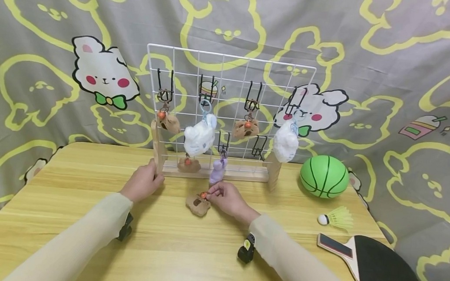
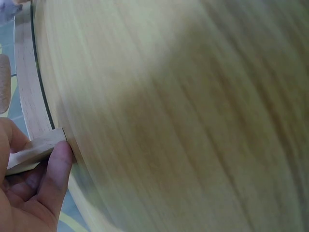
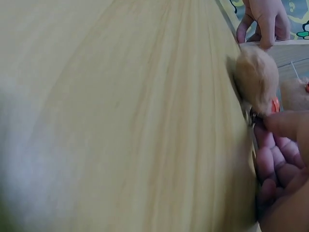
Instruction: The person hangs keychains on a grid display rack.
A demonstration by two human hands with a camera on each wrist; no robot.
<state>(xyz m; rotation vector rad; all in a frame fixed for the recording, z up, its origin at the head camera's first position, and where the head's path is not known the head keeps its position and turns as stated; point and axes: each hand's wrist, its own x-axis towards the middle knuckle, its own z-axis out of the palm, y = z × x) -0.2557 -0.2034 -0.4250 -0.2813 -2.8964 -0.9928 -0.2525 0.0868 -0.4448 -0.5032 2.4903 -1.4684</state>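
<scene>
My right hand [image 1: 229, 199] pinches the metal clasp end of a brown plush keychain [image 1: 196, 205] with an orange bead, low over the table in front of the rack. In the right wrist view, thumb and index finger meet on the clasp, and the plush body [image 3: 257, 77] sticks out beyond them. At the rack's left end, my left hand [image 1: 143, 182] grips the wooden foot [image 2: 46, 144] between thumb and fingers. The white wire grid rack [image 1: 231, 55] stands upright. A purple plush keychain [image 1: 217, 171] hangs just behind my right hand.
Several brown and white plush keychains, such as a white one [image 1: 200, 136], hang from black hooks. One lower-right hook [image 1: 259, 146] is bare. On the right lie a green ball [image 1: 324, 176], a yellow shuttlecock [image 1: 337, 218] and a black table tennis paddle [image 1: 386, 271]. A patterned curtain hangs behind.
</scene>
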